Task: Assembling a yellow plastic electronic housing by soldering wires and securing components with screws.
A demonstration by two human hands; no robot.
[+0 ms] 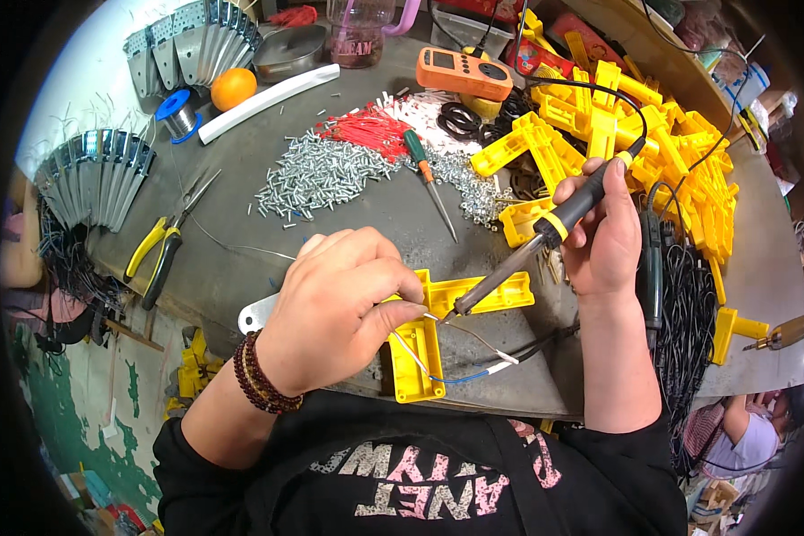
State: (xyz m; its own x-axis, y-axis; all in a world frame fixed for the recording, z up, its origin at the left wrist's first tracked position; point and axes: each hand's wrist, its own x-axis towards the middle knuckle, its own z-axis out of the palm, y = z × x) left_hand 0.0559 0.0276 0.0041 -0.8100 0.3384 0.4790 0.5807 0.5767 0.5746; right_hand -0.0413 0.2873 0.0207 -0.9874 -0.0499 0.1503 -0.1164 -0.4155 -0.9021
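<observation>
My right hand (606,234) is wrapped round the black and yellow handle of a soldering iron (512,265), which slants down to the left. Its tip is close to the fingertips of my left hand (341,299), closed in a pinch on a thin wire (409,350). Whether tip and wire touch is too small to tell. Beneath them on the table lies a yellow T-shaped plastic housing (415,371), with blue, white and brown leads looping over it. A grey metal plate (255,314) shows partly behind my left wrist.
Beyond my hands lie a heap of screws (313,174), red sleeved parts (366,130), nuts (473,189) and a screwdriver (431,186). Pliers (165,243) and a solder spool (179,116) lie left. Yellow housings (679,170), an orange meter (464,73) and black cables (688,348) crowd the right.
</observation>
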